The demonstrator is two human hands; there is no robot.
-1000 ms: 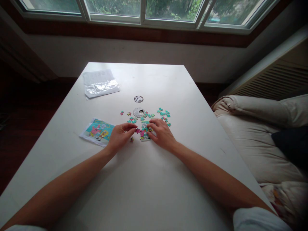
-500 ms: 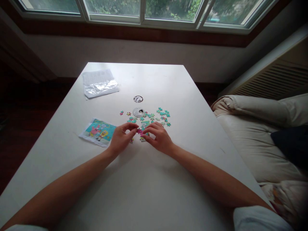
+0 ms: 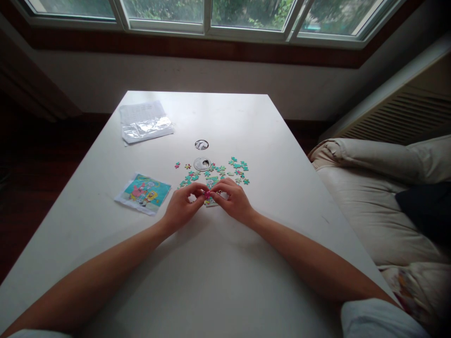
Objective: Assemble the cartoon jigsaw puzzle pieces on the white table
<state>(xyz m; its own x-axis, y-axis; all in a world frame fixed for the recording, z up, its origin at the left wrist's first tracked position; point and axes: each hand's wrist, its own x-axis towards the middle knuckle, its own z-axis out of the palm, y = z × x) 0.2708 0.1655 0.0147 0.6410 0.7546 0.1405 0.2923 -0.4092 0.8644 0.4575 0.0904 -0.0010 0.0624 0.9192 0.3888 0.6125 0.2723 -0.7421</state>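
Near the middle of the white table (image 3: 218, 263), my two hands meet fingertip to fingertip. A pink jigsaw piece (image 3: 207, 194) is pinched between them. My left hand (image 3: 185, 204) closes on it from the left. From the right, my right hand (image 3: 230, 199) grips it with thumb and fingers. Just under and beyond the fingertips, a partly joined jigsaw section (image 3: 212, 181) shows green with a cartoon figure; my hands hide part of it. Loose green jigsaw pieces (image 3: 239, 165) lie scattered past my hands.
Left of my hands lies a picture sheet (image 3: 146, 191) with cartoon characters. A clear plastic bag with paper (image 3: 146, 122) rests at the far left. Two round metallic discs, a larger disc (image 3: 202, 164) and a smaller disc (image 3: 201, 145), sit beyond the pieces. A cream sofa (image 3: 355, 202) stands right.
My left hand has moved right toward my right hand. The fingertips now meet at the pink jigsaw piece, with my right fingers closed in; pieces left of centre have been uncovered.
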